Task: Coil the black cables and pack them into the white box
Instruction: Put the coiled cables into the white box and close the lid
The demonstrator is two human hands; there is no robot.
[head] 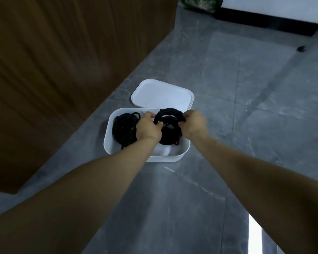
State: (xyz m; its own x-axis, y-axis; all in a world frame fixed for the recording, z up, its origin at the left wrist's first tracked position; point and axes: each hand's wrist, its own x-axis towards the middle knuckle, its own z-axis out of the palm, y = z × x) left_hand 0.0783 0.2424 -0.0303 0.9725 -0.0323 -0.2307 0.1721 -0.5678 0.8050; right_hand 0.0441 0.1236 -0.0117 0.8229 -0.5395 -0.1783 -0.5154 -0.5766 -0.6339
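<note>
Grey marbled tile forms the floor [218, 79] on which all items stand, as seen from the head camera, the only view supplied.

A white box [184, 151], open-topped with rounded corners, sits on the floor beside a brown wood-grain panel [53, 70]. Its white lid [162, 94] lies flat on the floor just behind the box, touching or overlapping its far rim.

One coiled black cable [124, 128] already rests inside the left part of the box, against the left wall.

A second coil of black cable [168, 125] is held over the right part of the box, within or just above its rim; which one cannot be told. The left hand [148, 128] grips the coil's left side, fingers curled round the strands. The right hand [192, 123] grips the coil's right side, fingers likewise curled round the bundle. A small pale item shows between the hands near the centre of the coil; its nature cannot be determined.

Both forearms are bare and extend from the lower edge of the frame.

At the top right, a white unit on a black base [264, 17] stands on the floor, with a green patterned object [200, 3] beside it. A small dark object [301, 48] lies on the tile nearby.
</note>
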